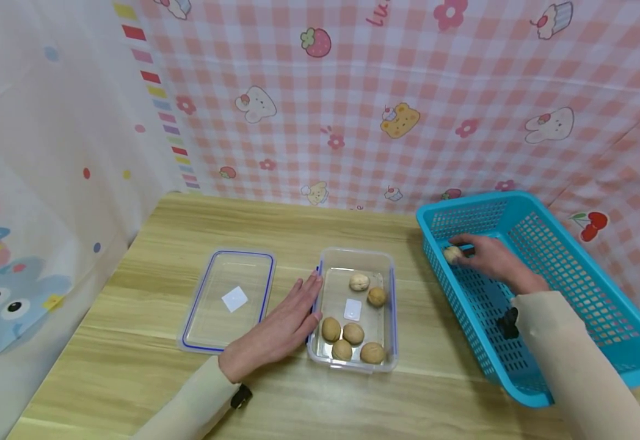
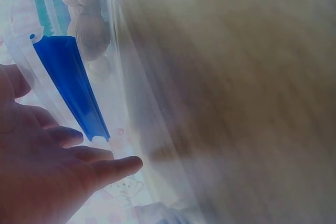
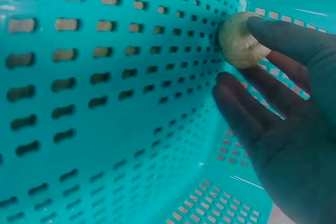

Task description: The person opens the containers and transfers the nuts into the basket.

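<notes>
Inside the blue basket, near its left wall, my right hand pinches a walnut. The right wrist view shows this walnut between thumb and fingers, beside the perforated wall. My left hand lies with fingers straight against the left side of a clear plastic container. Several walnuts sit in that container, most toward its near end, around a small white square. In the left wrist view, the left hand is beside the container's blue latch.
The container's clear lid, edged in blue and bearing a white square, lies flat on the wooden table to the left. Behind the table hangs a pink checked cloth; a white printed cloth hangs at the left.
</notes>
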The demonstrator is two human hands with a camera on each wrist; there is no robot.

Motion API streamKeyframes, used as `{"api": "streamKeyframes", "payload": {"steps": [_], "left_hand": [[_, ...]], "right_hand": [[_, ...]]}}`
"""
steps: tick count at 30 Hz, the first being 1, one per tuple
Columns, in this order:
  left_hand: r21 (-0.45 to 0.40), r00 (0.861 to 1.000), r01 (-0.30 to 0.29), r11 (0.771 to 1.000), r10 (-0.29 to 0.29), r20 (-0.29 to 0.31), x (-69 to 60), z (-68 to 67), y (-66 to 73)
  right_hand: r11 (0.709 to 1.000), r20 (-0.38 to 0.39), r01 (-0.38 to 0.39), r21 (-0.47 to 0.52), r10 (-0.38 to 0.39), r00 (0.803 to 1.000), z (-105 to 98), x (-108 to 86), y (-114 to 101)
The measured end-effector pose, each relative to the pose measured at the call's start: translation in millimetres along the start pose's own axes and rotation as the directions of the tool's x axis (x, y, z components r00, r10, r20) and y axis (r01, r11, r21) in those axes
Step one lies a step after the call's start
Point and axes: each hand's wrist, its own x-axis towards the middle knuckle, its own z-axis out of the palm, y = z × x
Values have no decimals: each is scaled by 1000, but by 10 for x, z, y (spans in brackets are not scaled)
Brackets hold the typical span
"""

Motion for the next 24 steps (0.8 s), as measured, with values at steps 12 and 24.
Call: {"api": "streamKeyframes", "payload": {"steps": [12,24], "left_hand": [[-2,999,-25,1000,25,-25,4,5,-7],[-12,999,-22,1000,21,-33,5,19,-3]], "right_hand": [[999,2,-1,-45,1,1000,-305,-252,-165],[997,-151,71,-24,-74,986,-459,-574,-375]]}}
